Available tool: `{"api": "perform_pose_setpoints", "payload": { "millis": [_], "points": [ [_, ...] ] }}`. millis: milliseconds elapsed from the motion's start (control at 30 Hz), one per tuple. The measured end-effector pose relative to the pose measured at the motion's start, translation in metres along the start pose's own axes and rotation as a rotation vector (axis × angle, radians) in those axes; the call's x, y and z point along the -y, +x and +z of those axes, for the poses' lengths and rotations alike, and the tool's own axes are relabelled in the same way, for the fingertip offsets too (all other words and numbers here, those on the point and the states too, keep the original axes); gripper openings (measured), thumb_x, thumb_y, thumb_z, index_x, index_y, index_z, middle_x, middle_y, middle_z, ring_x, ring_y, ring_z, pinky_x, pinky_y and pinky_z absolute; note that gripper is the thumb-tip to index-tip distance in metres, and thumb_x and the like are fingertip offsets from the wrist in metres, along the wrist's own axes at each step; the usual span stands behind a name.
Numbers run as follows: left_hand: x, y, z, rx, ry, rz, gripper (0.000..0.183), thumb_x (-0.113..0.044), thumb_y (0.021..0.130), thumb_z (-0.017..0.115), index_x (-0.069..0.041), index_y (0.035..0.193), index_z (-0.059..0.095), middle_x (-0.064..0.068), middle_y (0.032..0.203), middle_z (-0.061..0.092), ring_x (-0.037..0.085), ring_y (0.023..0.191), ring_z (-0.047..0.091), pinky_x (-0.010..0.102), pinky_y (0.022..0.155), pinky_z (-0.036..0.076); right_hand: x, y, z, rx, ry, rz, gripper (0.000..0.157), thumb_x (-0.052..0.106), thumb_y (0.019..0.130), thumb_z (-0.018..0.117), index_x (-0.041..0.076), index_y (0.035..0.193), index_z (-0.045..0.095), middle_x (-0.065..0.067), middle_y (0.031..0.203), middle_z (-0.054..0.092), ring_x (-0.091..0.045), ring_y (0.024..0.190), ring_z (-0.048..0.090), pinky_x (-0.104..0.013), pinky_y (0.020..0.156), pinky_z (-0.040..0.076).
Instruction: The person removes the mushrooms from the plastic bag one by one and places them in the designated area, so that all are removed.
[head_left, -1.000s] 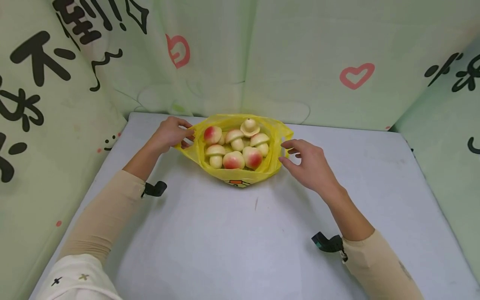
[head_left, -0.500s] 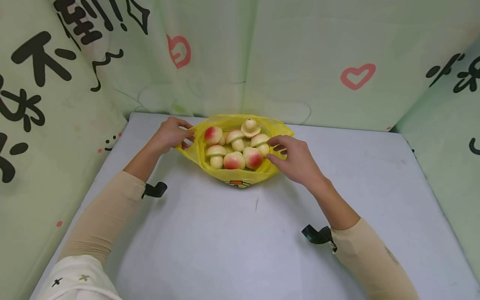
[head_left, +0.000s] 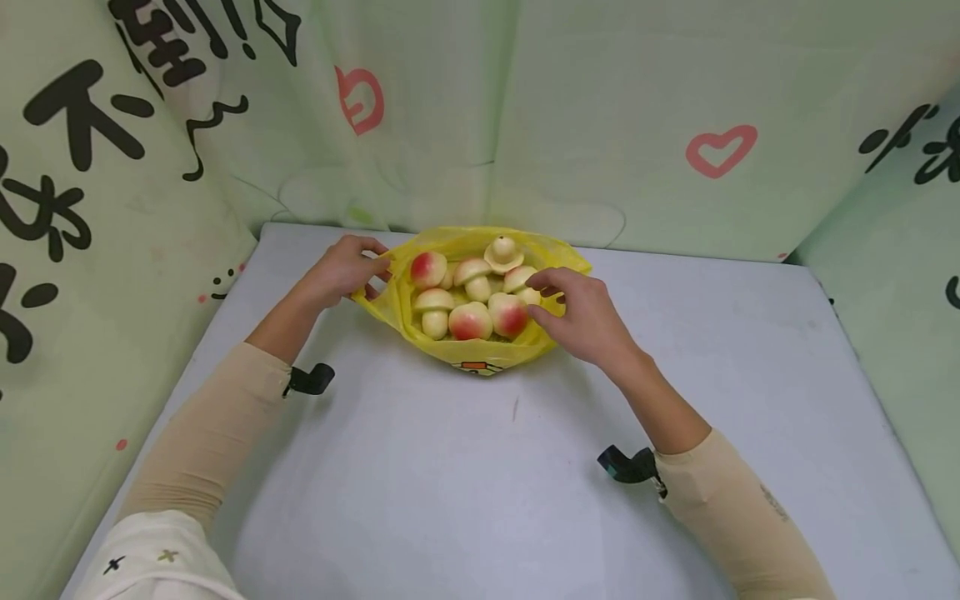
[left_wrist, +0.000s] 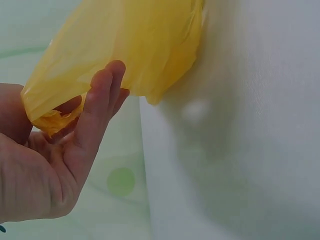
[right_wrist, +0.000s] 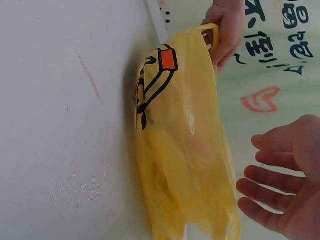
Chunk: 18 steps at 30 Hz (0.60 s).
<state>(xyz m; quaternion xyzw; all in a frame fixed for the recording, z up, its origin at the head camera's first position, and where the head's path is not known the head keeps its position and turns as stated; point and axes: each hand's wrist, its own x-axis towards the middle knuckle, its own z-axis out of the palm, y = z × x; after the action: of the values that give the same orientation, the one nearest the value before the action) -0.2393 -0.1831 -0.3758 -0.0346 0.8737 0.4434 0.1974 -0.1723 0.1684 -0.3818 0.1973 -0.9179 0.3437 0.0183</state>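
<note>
A yellow plastic bag [head_left: 517, 353] lies wide open at the back of the table, a black and orange print on its front. Inside are several toy mushrooms [head_left: 471, 321], cream with pinkish-red caps. My left hand [head_left: 341, 271] grips the bag's left handle, the thin plastic bunched by the thumb in the left wrist view. Over the bag's right side hovers my right hand [head_left: 588, 321], thumb and fingers spread apart. Its fingertips overlap the red-capped mushroom [head_left: 508, 314] at the front right. From the right wrist, that hand [right_wrist: 290, 175] appears just above the bag's opening, holding nothing.
The bag sits on a white table [head_left: 465, 483] near its back edge. Pale green curtains [head_left: 600, 108] with black lettering and pink hearts hang behind and at both sides. A small black wrist camera [head_left: 311, 379] is strapped to each forearm.
My right hand has moved left, from beside the bag's right edge to over the mushrooms on that side. The left hand keeps its grip on the bag in place.
</note>
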Motion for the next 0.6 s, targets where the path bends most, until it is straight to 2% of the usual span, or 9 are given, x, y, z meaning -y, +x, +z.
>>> {"api": "perform_pose_setpoints", "payload": {
  "millis": [200,367,600],
  "points": [
    [-0.0019,-0.0002,0.0011,0.027,-0.071,-0.025,0.039,-0.020,0.109,0.054,-0.003,0.144,0.053,0.023,0.129,0.063,0.016,0.064,0.066,0.021,0.061,0.056,0.0021,0.0011,0.0018,0.007,0.007,-0.003,0.033,0.012,0.095,0.076,0.002,0.125,0.069,-0.016,0.123,0.071,-0.035,0.113,0.067,-0.054,0.096,0.057],
    [-0.0037,0.0005,0.0015,0.035,-0.083,-0.054,0.041,-0.022,0.110,0.053,-0.005,0.147,0.051,0.021,0.135,0.061,0.015,0.067,0.064,0.020,0.058,0.053,0.0026,0.0007,0.0028,0.008,0.003,-0.006,0.032,0.012,0.095,0.076,0.002,0.124,0.069,-0.016,0.123,0.071,-0.034,0.112,0.067,-0.053,0.095,0.058],
    [-0.0031,0.0043,0.0026,0.035,-0.076,-0.078,0.043,-0.023,0.110,0.053,-0.007,0.149,0.050,0.019,0.139,0.059,0.019,0.079,0.067,0.023,0.066,0.059,0.0006,0.0009,0.0044,0.014,-0.001,-0.005,0.032,0.013,0.095,0.075,0.002,0.124,0.070,-0.016,0.123,0.071,-0.034,0.113,0.068,-0.052,0.095,0.058]
  ]
}}
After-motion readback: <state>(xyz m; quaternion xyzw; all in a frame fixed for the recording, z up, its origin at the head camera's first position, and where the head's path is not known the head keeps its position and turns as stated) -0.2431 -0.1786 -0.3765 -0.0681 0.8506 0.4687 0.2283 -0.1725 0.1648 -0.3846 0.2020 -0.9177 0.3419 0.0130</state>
